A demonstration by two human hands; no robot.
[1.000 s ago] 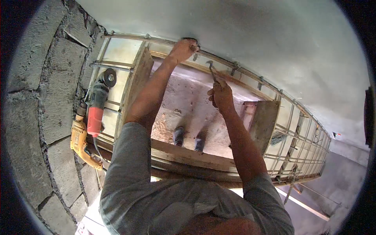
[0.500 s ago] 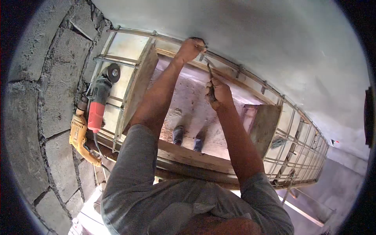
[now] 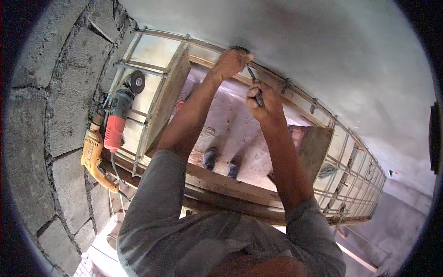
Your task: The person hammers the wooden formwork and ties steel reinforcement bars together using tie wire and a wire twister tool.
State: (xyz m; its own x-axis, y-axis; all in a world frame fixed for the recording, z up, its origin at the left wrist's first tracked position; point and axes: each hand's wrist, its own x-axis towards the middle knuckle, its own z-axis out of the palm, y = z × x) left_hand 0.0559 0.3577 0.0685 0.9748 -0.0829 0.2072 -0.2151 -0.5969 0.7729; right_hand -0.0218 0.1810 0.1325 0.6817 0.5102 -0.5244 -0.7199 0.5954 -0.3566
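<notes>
My left hand (image 3: 232,63) is closed at the long steel bar (image 3: 210,46) that runs along the grey wall. Its fingers hide whatever they grip. Just below and to the right, my right hand (image 3: 266,102) is wrapped around a slim dark metal hand tool (image 3: 259,96). The tool's tip points up toward my left fingers, close to the bar; its exact kind is hard to make out. Beneath both forearms is a rectangular opening framed by wooden boards (image 3: 168,99).
On the left, an angle grinder (image 3: 115,127) with a red body and a yellow drill (image 3: 93,159) lie beside a block wall (image 3: 69,120). A rebar grid (image 3: 355,171) and a bundle of wire (image 3: 328,170) are on the right. Feet (image 3: 210,158) show on the floor below the opening.
My right hand has moved up, bringing the tool's tip closer to my left hand. My left hand stays at the bar. The view has shifted slightly.
</notes>
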